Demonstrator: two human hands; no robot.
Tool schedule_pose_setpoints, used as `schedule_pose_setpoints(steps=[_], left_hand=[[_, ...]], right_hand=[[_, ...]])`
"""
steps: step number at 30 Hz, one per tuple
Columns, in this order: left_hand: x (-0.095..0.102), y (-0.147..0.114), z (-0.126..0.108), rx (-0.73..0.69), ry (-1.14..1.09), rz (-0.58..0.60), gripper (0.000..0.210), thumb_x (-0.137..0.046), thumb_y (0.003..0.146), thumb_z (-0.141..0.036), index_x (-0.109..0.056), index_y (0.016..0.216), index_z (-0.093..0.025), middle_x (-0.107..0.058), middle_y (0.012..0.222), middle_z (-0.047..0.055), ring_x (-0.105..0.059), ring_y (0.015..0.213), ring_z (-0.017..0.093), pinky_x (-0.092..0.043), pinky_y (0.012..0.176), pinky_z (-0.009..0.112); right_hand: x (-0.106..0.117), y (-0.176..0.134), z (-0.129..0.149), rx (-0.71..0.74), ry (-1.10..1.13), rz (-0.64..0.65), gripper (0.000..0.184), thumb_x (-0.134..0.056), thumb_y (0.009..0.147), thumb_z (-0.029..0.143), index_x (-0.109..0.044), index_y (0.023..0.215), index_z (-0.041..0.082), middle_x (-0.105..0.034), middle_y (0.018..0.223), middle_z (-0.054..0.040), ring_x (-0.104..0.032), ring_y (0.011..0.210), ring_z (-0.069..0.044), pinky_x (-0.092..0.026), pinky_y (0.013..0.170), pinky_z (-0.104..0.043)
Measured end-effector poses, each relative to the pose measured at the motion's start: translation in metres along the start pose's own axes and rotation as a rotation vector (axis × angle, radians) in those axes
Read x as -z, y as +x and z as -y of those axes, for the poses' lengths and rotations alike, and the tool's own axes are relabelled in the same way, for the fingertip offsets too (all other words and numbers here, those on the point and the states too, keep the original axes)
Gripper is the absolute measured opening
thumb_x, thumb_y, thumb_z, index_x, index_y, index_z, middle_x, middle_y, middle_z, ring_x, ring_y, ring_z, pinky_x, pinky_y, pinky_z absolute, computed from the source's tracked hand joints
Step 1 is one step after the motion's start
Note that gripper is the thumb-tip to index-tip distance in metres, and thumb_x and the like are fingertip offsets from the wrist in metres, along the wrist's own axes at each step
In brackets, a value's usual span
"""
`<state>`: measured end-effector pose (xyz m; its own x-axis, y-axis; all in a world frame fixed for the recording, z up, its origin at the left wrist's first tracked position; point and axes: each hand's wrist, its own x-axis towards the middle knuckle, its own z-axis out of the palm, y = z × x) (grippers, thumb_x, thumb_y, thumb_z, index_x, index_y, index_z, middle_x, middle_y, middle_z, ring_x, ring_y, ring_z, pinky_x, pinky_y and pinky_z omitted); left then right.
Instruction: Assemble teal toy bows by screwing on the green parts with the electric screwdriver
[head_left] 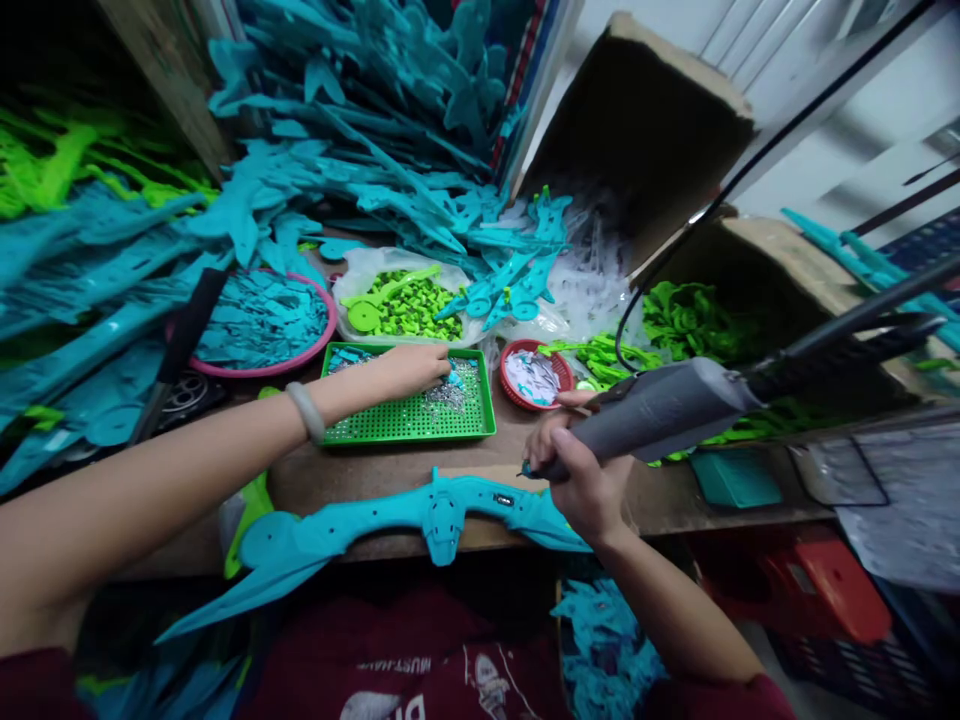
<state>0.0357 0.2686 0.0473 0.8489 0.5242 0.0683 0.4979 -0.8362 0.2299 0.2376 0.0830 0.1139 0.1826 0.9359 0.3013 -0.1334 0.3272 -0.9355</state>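
Observation:
My right hand (589, 480) is wrapped round a grey electric screwdriver (652, 415), its bit end pointing left over the table. Over a green perforated tray (375, 432), my left hand (421, 368) has its fingers drawn together among small metal screws (448, 398). Whatever those fingertips hold is hidden; a small teal bit shows beside them. Along the table's front edge lies a teal toy bow (390, 510), with a round hub at its middle. Neither hand touches the left half of it, and its right end passes beneath my right hand.
Behind the tray are a pink basin (328, 335) of teal parts, a bag of lime-green pieces (409, 308) and a red basket (568, 372) of pale pieces. Teal parts (360, 170) pile up at the back. A black cable (780, 130) arches above cardboard boxes (660, 110) at right.

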Motion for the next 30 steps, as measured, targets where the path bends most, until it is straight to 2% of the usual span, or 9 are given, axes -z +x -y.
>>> schedule_pose_setpoints(steps=[2, 5, 9, 11, 14, 17, 21, 24, 30], left_hand=[[0.005, 0.009, -0.002, 0.045, -0.023, 0.028, 0.02, -0.051, 0.091, -0.022, -0.07, 0.084, -0.018, -0.065, 0.094, 0.009, -0.054, 0.073, 0.016, -0.038, 0.065, 0.029], [0.019, 0.01, -0.002, 0.137, -0.072, 0.034, 0.02, -0.051, 0.09, -0.022, -0.068, 0.081, -0.018, -0.065, 0.095, 0.009, -0.054, 0.076, 0.017, -0.036, 0.066, 0.03], [0.04, -0.013, -0.006, 0.309, -0.203, 0.029, 0.021, -0.045, 0.091, -0.021, -0.065, 0.084, -0.015, -0.066, 0.086, 0.01, -0.059, 0.08, 0.02, -0.04, 0.071, 0.033], [0.042, -0.029, -0.015, 0.354, -0.336, 0.092, 0.022, -0.042, 0.094, -0.024, -0.062, 0.088, -0.016, -0.066, 0.077, 0.007, -0.062, 0.074, 0.019, -0.043, 0.07, 0.032], [0.032, -0.043, -0.033, 0.349, -0.577, 0.254, 0.025, -0.041, 0.096, -0.035, -0.057, 0.085, -0.018, -0.068, 0.071, 0.003, -0.063, 0.061, 0.015, -0.046, 0.063, 0.028], [0.014, -0.034, -0.041, 0.332, -0.763, 0.326, 0.026, -0.046, 0.094, -0.038, -0.054, 0.079, -0.019, -0.071, 0.075, 0.004, -0.065, 0.063, 0.014, -0.049, 0.063, 0.027], [0.007, -0.009, -0.027, 0.329, -0.884, 0.216, 0.023, -0.051, 0.091, -0.04, -0.055, 0.085, -0.018, -0.071, 0.085, 0.006, -0.066, 0.074, 0.015, -0.05, 0.069, 0.028], [0.011, -0.009, -0.016, 0.346, -0.907, 0.101, 0.024, -0.049, 0.092, -0.041, -0.056, 0.093, -0.018, -0.069, 0.087, 0.006, -0.062, 0.074, 0.015, -0.047, 0.068, 0.029], [0.003, -0.017, -0.021, 0.289, -0.945, 0.226, 0.025, -0.063, 0.083, -0.039, -0.06, 0.071, -0.017, -0.062, 0.064, 0.001, -0.056, 0.06, 0.013, -0.043, 0.06, 0.027]], right_hand=[[-0.002, -0.001, 0.001, 0.011, -0.014, 0.041, 0.021, -0.064, 0.087, 0.024, -0.056, 0.107, 0.023, -0.055, 0.06, 0.0076, -0.055, 0.049, -0.011, -0.05, 0.051, -0.028], [0.004, 0.002, -0.002, 0.01, -0.049, 0.045, 0.021, -0.065, 0.086, 0.025, -0.057, 0.106, 0.023, -0.055, 0.06, 0.0076, -0.056, 0.049, -0.012, -0.05, 0.05, -0.028], [0.016, 0.017, -0.011, 0.024, -0.088, -0.059, 0.027, -0.07, 0.083, 0.026, -0.058, 0.107, 0.022, -0.056, 0.057, 0.0085, -0.054, 0.046, -0.011, -0.048, 0.048, -0.028], [0.017, 0.027, -0.015, 0.031, -0.096, -0.099, 0.026, -0.07, 0.084, 0.026, -0.058, 0.106, 0.022, -0.056, 0.056, 0.0089, -0.054, 0.045, -0.011, -0.048, 0.049, -0.028], [0.008, 0.04, -0.02, 0.052, -0.067, -0.097, 0.023, -0.069, 0.084, 0.026, -0.058, 0.104, 0.022, -0.055, 0.054, 0.0096, -0.054, 0.044, -0.011, -0.049, 0.049, -0.027], [-0.01, 0.044, -0.023, 0.052, -0.017, -0.034, 0.025, -0.068, 0.084, 0.027, -0.056, 0.105, 0.023, -0.055, 0.055, 0.0093, -0.054, 0.044, -0.01, -0.048, 0.047, -0.027], [-0.024, 0.039, -0.025, -0.001, -0.001, 0.069, 0.031, -0.069, 0.085, 0.029, -0.054, 0.112, 0.024, -0.056, 0.056, 0.0086, -0.055, 0.045, -0.011, -0.046, 0.045, -0.026], [-0.02, 0.036, -0.023, 0.017, -0.02, 0.107, 0.031, -0.069, 0.085, 0.027, -0.054, 0.112, 0.024, -0.058, 0.058, 0.0081, -0.057, 0.047, -0.012, -0.048, 0.047, -0.028], [-0.015, 0.042, -0.02, 0.068, -0.031, -0.01, 0.024, -0.066, 0.085, 0.022, -0.053, 0.106, 0.023, -0.056, 0.055, 0.0096, -0.054, 0.044, -0.012, -0.05, 0.049, -0.029]])
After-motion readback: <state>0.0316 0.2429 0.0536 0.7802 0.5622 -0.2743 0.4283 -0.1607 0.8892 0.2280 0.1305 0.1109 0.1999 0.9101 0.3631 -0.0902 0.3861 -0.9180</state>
